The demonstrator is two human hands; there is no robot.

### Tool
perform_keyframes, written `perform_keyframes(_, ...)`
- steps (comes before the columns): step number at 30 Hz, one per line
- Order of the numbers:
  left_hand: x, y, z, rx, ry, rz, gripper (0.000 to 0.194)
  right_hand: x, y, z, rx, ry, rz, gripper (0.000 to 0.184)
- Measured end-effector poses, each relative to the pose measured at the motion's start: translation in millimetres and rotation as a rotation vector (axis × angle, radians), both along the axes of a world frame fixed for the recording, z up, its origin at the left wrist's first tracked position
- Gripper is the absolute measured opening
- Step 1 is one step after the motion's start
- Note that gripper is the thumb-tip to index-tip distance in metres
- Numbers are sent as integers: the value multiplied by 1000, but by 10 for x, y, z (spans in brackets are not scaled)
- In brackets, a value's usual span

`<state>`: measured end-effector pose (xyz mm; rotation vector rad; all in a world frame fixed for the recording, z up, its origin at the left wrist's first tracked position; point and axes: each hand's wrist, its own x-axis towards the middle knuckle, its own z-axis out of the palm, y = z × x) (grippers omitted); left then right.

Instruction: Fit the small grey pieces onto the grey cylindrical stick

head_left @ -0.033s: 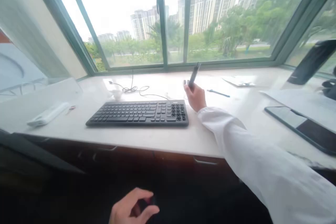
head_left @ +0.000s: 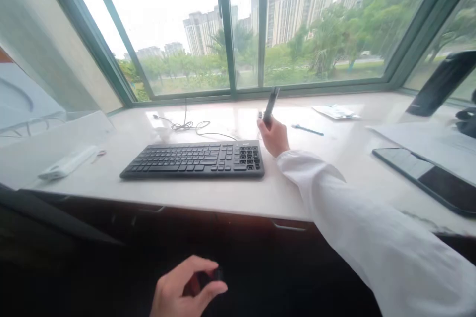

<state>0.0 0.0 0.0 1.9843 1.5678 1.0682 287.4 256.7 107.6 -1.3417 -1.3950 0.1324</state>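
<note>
1. Head view: right hand (head_left: 275, 137) clamped around a tilted black rod-shaped tool (head_left: 271, 103), beside the black rectangular keyboard (head_left: 193, 159) on the white countertop (head_left: 186, 193).
2. Left hand (head_left: 183, 287): pinching a small dark piece (head_left: 219, 274).

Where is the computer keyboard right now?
In the head view, the computer keyboard lies mostly left of centre on the white countertop, just left of the right hand.

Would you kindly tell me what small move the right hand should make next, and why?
Probably the right hand should bring the slim dark tool left, over the number pad. The hand already grips it beside the keyboard's far right corner, and several number-pad squares look darker and more open than the other keys, as though their caps were off.
</note>
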Motion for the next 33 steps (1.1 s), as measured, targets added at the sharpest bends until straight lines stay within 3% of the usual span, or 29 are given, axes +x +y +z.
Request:
perform_keyframes(3,460,236,722,17,-33,-50,23,-34,-10,-2,2,21,24,32)
perform_keyframes(6,833,454,1042,72,-128,-90,22,-25,-23,-13,-24,42,38,32)
perform_keyframes(10,1142,628,1123,116,-176,-119,17,-38,-37,-10,-52,66,85,33)
perform_keyframes(16,1334,791,1166,95,-106,-126,22,-69,-64,29,-72,126,126,32)
perform_keyframes(21,1344,992,1427,210,96,-129,19,28,-28,90,-70,339,68,32)
perform_keyframes(24,1324,1434,1688,247,277,-166,22,171,41,115,-62,482,-70,31)
perform_keyframes(27,1365,2177,1860,250,493,-260,23,330,111,110,-69,562,-211,31)
perform_keyframes(30,1487,2947,1826,168,675,-365,30,443,152,86,-76,580,-262,32)
perform_keyframes(33,1627,3447,1651,75,711,-479,28,487,165,65,-78,561,-276,33)
